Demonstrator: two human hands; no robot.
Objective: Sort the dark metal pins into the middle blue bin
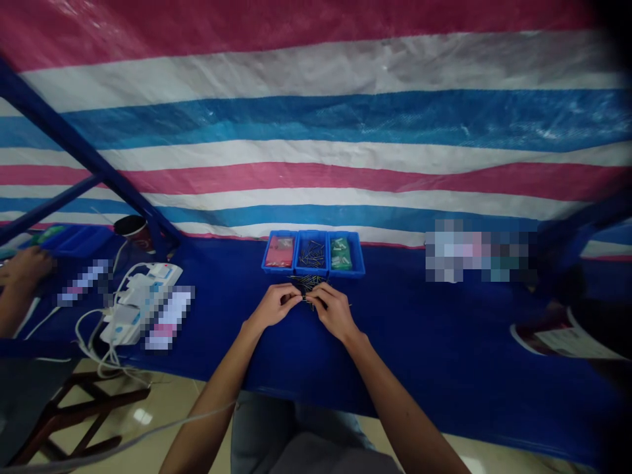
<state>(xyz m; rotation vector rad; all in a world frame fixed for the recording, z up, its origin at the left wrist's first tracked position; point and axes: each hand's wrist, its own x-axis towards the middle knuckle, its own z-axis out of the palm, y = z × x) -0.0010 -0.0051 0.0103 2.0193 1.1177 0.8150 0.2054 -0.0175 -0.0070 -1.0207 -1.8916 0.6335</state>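
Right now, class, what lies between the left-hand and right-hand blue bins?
In the head view, the middle blue bin, holding thin metal pieces, lies between them.

I can't read any word, number or brand from here. The pale label (pixel 573 340) on the dark red container (pixel 536 337) near the desk's (pixel 419 342) right edge is too blurred for me, and the blue patches on the white power strip (pixel 166 274), left along the front edge, show no legible letters.

Thin, dark, screw-like pieces (pixel 310 282) lie loosely heaped on the blue tabletop (pixel 409 329).
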